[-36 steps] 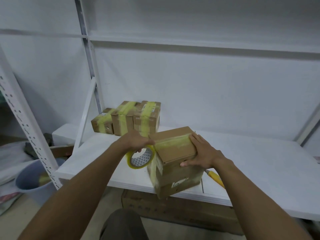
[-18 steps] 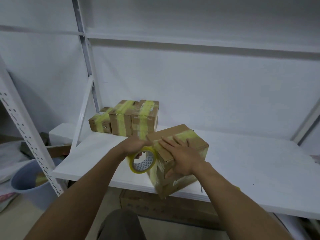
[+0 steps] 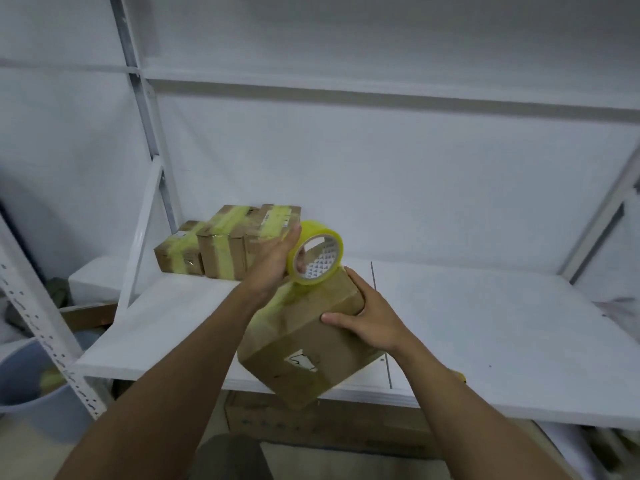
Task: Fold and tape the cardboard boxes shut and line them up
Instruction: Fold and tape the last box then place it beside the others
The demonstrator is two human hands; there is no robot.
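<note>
Right, my right grip clamps the light-looking, stiff box, tilted on the shelf's six-o'clock edge, by its three-o'clock corner, my left grip pinching the tape roll at twelve.

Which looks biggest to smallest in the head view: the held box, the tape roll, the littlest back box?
1. held box.
2. tape roll and littlest back box look about alike; the box sits farther away, so unranked.

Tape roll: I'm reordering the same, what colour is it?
Translucent yellow tape roll with a white patterned core, held by the left hand; clearest in the head view.
</note>
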